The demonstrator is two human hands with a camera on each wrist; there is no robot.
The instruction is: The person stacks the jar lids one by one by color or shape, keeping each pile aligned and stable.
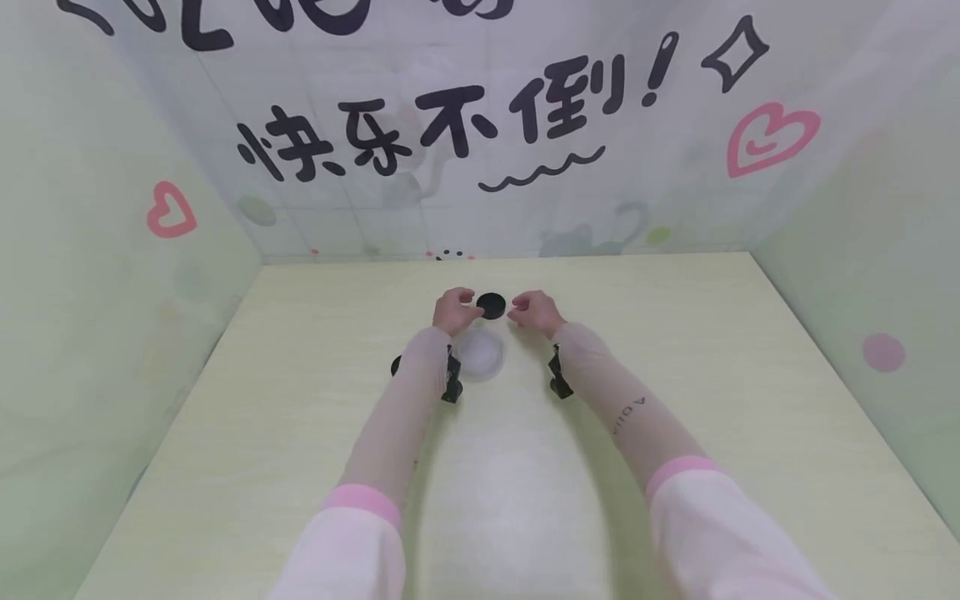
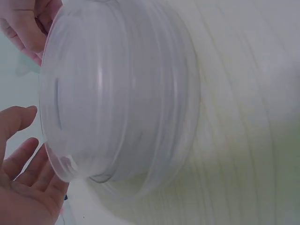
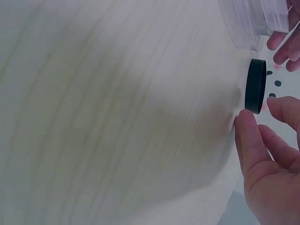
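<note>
A round, shallow black lid-like piece (image 1: 491, 306) lies on the table between the two hands. My left hand (image 1: 456, 310) is at its left side, thumb by the rim and fingers apart; whether it touches cannot be told. On the other side, my right hand (image 1: 536, 312) has loosely bent fingers close to the edge, with the fingertips (image 3: 247, 117) beside the black rim. Just nearer to me stands a clear round plastic container (image 2: 117, 89), apparently with stacked rims. Neither hand grips anything.
Another black object (image 1: 395, 365) is partly hidden behind the left forearm. The pale wooden table (image 1: 712, 375) is bordered by a printed cloth (image 1: 420, 200) at the back and by cloth walls at both sides.
</note>
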